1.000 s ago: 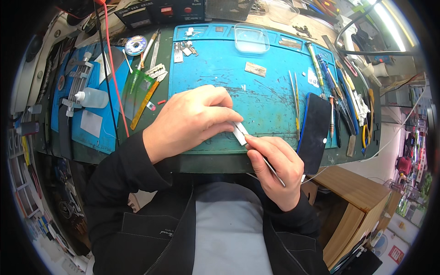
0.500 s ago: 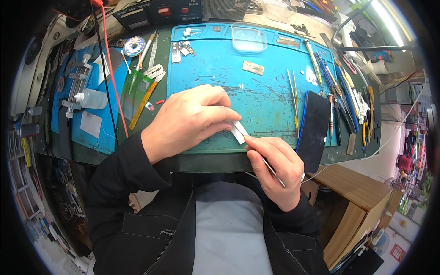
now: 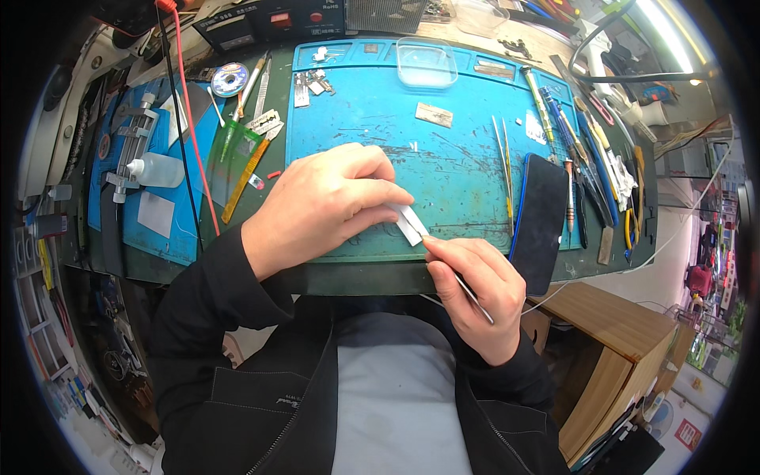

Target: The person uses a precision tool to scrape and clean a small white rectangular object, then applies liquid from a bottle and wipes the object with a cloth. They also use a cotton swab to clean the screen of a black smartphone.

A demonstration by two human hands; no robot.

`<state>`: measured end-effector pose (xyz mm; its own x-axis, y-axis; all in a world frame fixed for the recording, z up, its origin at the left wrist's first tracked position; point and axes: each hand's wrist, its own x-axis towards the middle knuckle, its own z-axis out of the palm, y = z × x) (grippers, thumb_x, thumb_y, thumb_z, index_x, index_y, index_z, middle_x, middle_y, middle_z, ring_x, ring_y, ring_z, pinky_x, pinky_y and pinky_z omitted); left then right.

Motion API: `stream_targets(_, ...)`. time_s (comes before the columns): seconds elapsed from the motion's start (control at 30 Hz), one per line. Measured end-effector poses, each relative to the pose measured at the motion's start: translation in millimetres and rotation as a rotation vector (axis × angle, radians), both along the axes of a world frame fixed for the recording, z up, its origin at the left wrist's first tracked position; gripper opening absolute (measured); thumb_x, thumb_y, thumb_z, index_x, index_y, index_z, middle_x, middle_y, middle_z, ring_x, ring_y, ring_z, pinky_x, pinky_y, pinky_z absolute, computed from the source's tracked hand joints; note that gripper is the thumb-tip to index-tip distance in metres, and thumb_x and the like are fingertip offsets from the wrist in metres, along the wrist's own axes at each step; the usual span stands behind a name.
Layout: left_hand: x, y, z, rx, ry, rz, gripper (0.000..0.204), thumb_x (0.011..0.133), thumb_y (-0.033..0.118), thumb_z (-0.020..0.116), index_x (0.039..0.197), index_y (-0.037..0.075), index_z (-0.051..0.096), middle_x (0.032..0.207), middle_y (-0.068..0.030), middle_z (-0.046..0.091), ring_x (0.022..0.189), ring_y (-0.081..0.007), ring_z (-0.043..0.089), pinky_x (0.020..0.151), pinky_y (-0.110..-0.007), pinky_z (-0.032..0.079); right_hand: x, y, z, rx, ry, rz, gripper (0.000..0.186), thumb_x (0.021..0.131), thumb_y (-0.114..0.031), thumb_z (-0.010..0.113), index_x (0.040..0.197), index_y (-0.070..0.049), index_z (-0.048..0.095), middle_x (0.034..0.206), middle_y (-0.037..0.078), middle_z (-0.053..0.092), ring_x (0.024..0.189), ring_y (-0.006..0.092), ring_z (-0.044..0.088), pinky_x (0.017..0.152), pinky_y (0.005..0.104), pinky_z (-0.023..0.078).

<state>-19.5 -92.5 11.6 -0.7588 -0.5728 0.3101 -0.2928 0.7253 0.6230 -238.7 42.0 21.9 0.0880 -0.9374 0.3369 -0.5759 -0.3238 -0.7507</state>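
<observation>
With our left hand (image 3: 326, 210) we pinch the far end of a white strip (image 3: 410, 226) between thumb and fingers, near the front edge of the blue mat (image 3: 467, 182). The fingers of our right hand (image 3: 477, 289) close around a thin metal tool (image 3: 476, 300); its tip is at the strip's near end, though we cannot tell whether the two touch. By the mat's front right corner we have a dark phone (image 3: 540, 222), with tweezers (image 3: 507, 178) just to its left. A clear tub (image 3: 428, 85) sits at the mat's back edge.
</observation>
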Motion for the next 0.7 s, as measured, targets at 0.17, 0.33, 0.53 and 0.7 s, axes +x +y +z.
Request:
stream_targets(0.17, 0.2, -0.7, 0.3, -0.001, -0.001, -0.006, 0.025, 0.084, 0.011, 0.085, 0.109, 0.01, 0.082, 0.095, -0.0036, 0.069, 0.086, -0.0222, 0.068, 0.073, -0.034, 0.056, -1.5, 1.7, -0.1, -0.006, 0.0, 0.004, 0.025, 0.091, 0.001, 0.079, 0.115, 0.001, 0.076, 0.096, 0.014, 0.075, 0.081, 0.0301, 0.072, 0.071, 0.0375, 0.056)
stream_targets(0.33, -0.3, -0.5, -1.1, 0.003, -0.004, -0.007, 0.025, 0.084, 0.011, 0.085, 0.108, 0.01, 0.082, 0.096, -0.0036, 0.069, 0.086, -0.0221, 0.068, 0.073, -0.034, 0.056, -3.5, 4.3, 0.2, 0.002, 0.003, 0.004, 0.024, 0.091, 0.001, 0.079, 0.115, 0.002, 0.076, 0.095, 0.014, 0.075, 0.081, 0.0299, 0.072, 0.071, 0.0376, 0.056)
stream_targets(0.53, 0.6, -0.4, -0.5, -0.004, -0.007, -0.005, 0.024, 0.085, 0.011, 0.085, 0.109, 0.011, 0.082, 0.096, -0.0037, 0.069, 0.086, -0.0217, 0.068, 0.074, -0.034, 0.057, -3.8, 7.1, -0.4, 0.001, -0.01, 0.003, 0.024, 0.091, 0.001, 0.079, 0.115, 0.002, 0.076, 0.095, 0.014, 0.075, 0.081, 0.0295, 0.072, 0.071, 0.0374, 0.056)
stream_targets(0.7, 1.0, 0.1, -0.4, 0.0, -0.013, -0.003, 0.025, 0.085, 0.011, 0.085, 0.11, 0.011, 0.082, 0.097, -0.0037, 0.069, 0.087, -0.0214, 0.069, 0.074, -0.033, 0.057, -4.7, 10.4, -1.2, -0.01, -0.007, -0.006, 0.024, 0.09, 0.002, 0.079, 0.114, 0.002, 0.076, 0.095, 0.014, 0.075, 0.081, 0.0296, 0.072, 0.07, 0.0373, 0.057)
